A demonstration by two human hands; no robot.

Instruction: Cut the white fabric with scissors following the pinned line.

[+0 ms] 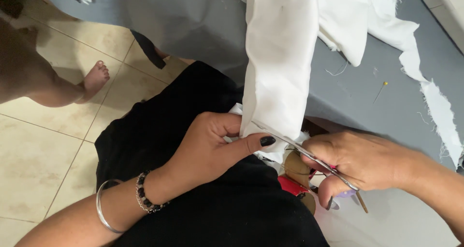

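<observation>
A folded strip of white fabric [280, 68] hangs off the edge of a grey table [386, 97] and is pinched at its lower end by the left hand [212, 145], thumb laid across the front and the other fingers curled behind, where they are hidden by the cloth. The bottom edge of the strip is covered by this hand and cannot be made out. Just to the right of the thumb, a pair of scissors [299, 150] is held in the right hand [362, 160], fingers closed through the handles; the blades run along the strip's lower edge, and whether they are parted cannot be told, since the handles are buried in the grip. Beneath that hand, a red object [292, 185] and a tan rounded shape [297, 167] are partly seen, too covered to be identified. Beyond the right hand, more white cloth with frayed edges [411, 58] lies on the table, cut off at the top, with a yellow-headed pin [380, 91] near it. A silver bangle [102, 208] and a dark beaded bracelet [142, 194] are worn on the left wrist. Left of it, a bare foot [94, 80] of another person rests on the tiled floor [38, 150]
</observation>
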